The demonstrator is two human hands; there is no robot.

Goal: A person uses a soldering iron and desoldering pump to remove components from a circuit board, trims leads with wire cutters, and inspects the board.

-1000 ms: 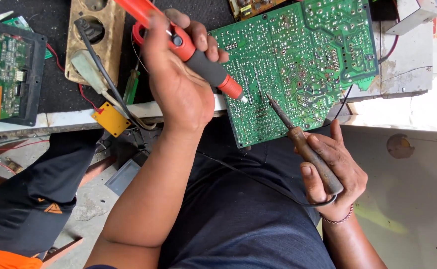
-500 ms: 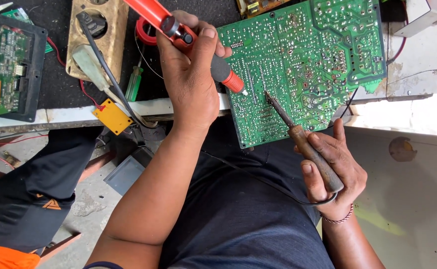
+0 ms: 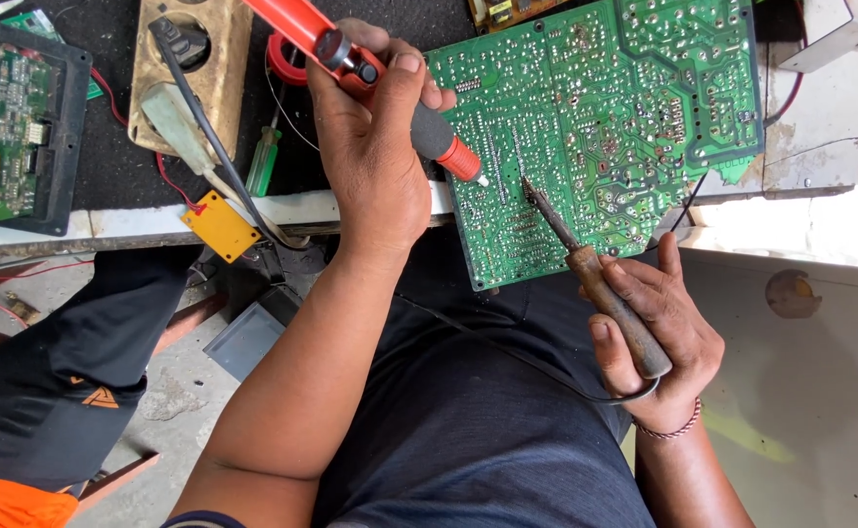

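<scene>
One green circuit board (image 3: pixel 605 108), one soldering iron (image 3: pixel 600 284), one red desoldering pump (image 3: pixel 370 73), two hands.

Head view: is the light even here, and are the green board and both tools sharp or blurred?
Head view: daylight is uneven, and the pale surface at the right edge is nearly washed out; the green circuit board is sharp, its solder points distinct; the left hand with the red tool and the right hand with the wooden-handled iron show no motion blur.

Bright, even daylight, sharp focus throughout (right edge overexposed to white glare), shadows soft and faint.
</scene>
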